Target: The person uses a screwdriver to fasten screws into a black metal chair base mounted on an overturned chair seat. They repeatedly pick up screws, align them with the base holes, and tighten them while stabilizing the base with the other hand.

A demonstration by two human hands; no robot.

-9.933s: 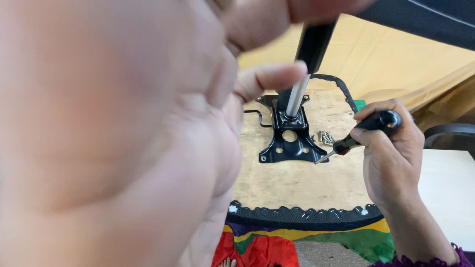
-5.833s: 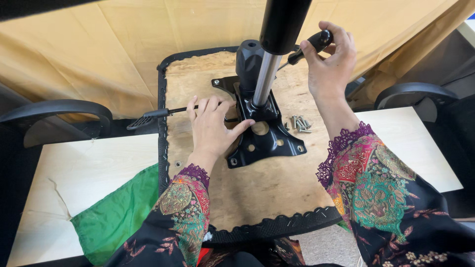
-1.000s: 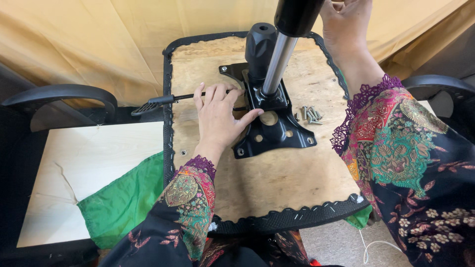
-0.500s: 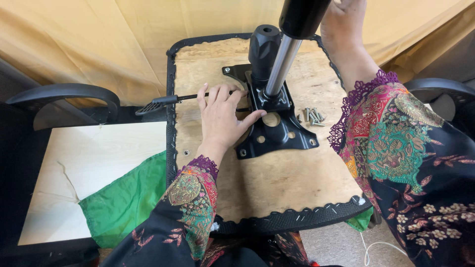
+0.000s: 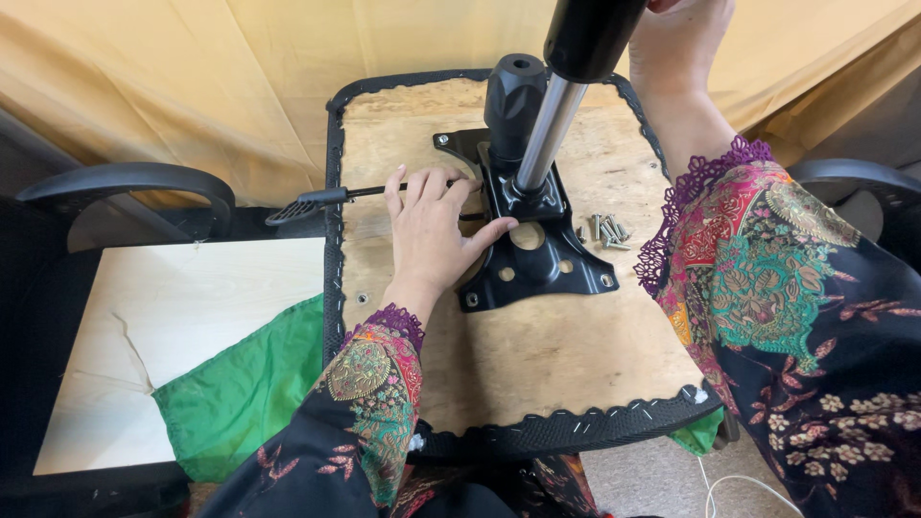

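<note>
Right hand (image 5: 676, 38) cut off by top edge; fingers and grip state not visible. Gas cylinder (image 5: 554, 115) upper end out of frame. Left hand (image 5: 432, 230) covers part of lever (image 5: 326, 199) rod. Screws (image 5: 604, 230) too small to count.

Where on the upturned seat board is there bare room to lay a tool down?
The widest bare patch of the wooden seat board lies between the black metal plate and the near stitched edge. A smaller strip runs along the far right edge. It is crowded around the plate: the left hand rests beside it, and loose screws lie to its right.
</note>
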